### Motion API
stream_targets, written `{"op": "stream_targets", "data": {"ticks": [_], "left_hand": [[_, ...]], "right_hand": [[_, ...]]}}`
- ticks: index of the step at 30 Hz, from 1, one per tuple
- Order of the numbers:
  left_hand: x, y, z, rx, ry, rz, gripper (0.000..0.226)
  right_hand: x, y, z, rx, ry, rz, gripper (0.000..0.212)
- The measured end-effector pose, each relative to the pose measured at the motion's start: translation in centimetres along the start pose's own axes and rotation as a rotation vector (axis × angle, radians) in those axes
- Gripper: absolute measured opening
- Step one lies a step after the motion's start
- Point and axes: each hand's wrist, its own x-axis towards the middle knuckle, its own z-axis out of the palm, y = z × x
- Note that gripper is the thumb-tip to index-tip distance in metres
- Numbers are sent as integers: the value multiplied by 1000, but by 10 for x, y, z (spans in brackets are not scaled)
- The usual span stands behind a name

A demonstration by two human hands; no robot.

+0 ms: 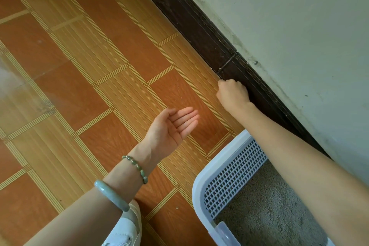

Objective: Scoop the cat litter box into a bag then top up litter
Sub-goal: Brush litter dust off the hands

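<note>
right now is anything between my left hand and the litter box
Nothing visible. Only bare floor lies between the left hand and the litter box; the right forearm crosses its far side.

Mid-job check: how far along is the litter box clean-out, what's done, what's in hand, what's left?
Done: nothing shows as done. The litter box holds grey litter, and no bag or scoop is in view. In hand: nothing visible. The left hand is open, palm up, over the floor, and the right hand is a fist by the baseboard. Left: seemingly scooping, bagging and topping up.
</note>
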Motion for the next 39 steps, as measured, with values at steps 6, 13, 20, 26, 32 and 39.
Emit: {"op": "stream_targets", "data": {"ticks": [6,13,20,26,32,39], "left_hand": [[-1,0,-4,-8,11,38,46],[-8,-8,9,140,-89,15,53],[-4,-11,7,66,-128,20,45],[-4,-10,3,-11,-53,15,46],[-5,-10,2,-12,-20,-10,39],[-5,-13,2,-17,-17,-33,39]], "right_hand": [[-69,-53,-62,719,-95,-246,2],[-96,-63,-36,762,-94,-349,11],[-101,-39,-44,869,22,-261,8],[-80,17,-24,555,197,121,18],[-55,45,0,259,-43,207,22],[-37,34,-2,0,-157,236,37]]}}
